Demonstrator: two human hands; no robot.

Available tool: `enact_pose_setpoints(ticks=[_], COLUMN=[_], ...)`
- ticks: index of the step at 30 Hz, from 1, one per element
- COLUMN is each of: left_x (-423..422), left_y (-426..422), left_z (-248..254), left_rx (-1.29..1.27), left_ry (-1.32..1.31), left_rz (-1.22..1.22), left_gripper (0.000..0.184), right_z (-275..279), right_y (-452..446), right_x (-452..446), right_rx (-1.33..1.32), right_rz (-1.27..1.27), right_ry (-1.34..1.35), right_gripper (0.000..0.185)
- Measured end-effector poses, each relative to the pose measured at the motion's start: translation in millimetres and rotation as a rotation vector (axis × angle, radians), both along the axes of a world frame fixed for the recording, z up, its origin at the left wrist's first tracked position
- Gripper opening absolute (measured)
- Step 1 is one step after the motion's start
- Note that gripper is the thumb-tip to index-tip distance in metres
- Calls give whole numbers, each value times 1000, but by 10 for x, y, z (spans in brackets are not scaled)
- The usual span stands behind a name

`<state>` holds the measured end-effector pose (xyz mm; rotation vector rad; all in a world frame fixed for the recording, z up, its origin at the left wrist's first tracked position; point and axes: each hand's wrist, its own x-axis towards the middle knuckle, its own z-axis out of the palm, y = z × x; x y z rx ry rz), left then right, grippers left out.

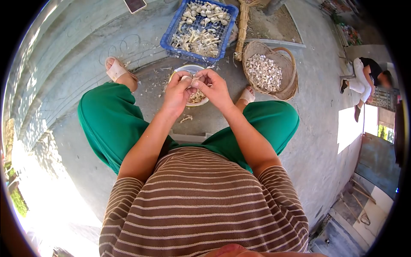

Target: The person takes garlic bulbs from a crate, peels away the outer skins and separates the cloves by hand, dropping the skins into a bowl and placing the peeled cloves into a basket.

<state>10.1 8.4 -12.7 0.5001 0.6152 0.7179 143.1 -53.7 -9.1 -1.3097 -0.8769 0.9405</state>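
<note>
Above a round pale bowl point(190, 67), my left hand point(174, 95) and my right hand point(217, 91) meet with fingers closed. Both pinch a whitish garlic bulb point(192, 79), mostly covered by the fingertips. Inside the bowl lie garlic pieces and skins point(197, 97), partly hidden under my hands. Just beyond stands a blue plastic crate point(167, 43) with whole garlic bulbs point(209, 12) at its far end and dry stalks and skins point(198, 42) at its near end. A wicker basket point(289, 67) to the right is heaped with loose garlic cloves point(264, 73).
A straw broom point(242, 30) lies between crate and basket. Skins litter the concrete floor point(310, 115). A dark phone-like slab point(135, 4) lies at the upper left on the steps point(72, 47). Another person point(366, 75) sits far right.
</note>
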Motion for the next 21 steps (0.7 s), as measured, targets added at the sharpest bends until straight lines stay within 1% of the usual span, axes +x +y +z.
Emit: enact_pose_setpoints(ticks=[2,3,4,6,7,9,10,11,12,14,15,17,18,19,20,21], left_x=[23,21,15,6,3,-7,-11,-13,-14,-15,-14,-10,-16,-25,-30,-32], left_y=[-32,-34,-31,-18,-2,0,-10,-18,-22,-31,-35,-43,-40,-33,-28,-35], left_z=[-28,-18,-6,20,36,60,69,75,78,84,70,13,-1,-14,-25,6], left_rx=[19,18,21,23,58,95,200,304,305,483,484,718,717,818,919,921], left_ry=[64,65,50,36,55,74,135,196,196,292,291,404,404,471,537,535], left_rz=[-32,-33,-48,-63,-70,-76,-56,-36,-36,-43,-45,24,22,35,49,47], left_gripper=[12,12,12,13,13,13,14,16,16,20,20,24,24,26,28,28], right_z=[-48,24,-15,-75,-55,44,97,147,170,161,161,161,172,176,154,131], right_y=[-30,-21,-19,5,-11,-37,-25,-15,-14,-48,-70,-102,-108,-110,-107,-100], right_x=[-34,-69,-57,-37,-17,47,44,41,40,52,61,59,35,15,2,-10], right_rx=[3,-45,-46,-34,-34,-90,-89,-53,-16,-26,-37,-48,-14,21,21,55], right_rz=[107,66,65,137,137,78,79,22,-37,5,48,88,110,131,129,116], right_ry=[-384,-356,-356,19,20,387,387,511,634,582,530,477,329,180,180,42], right_gripper=[22,15,15,18,18,13,13,10,7,8,10,11,14,16,16,19])
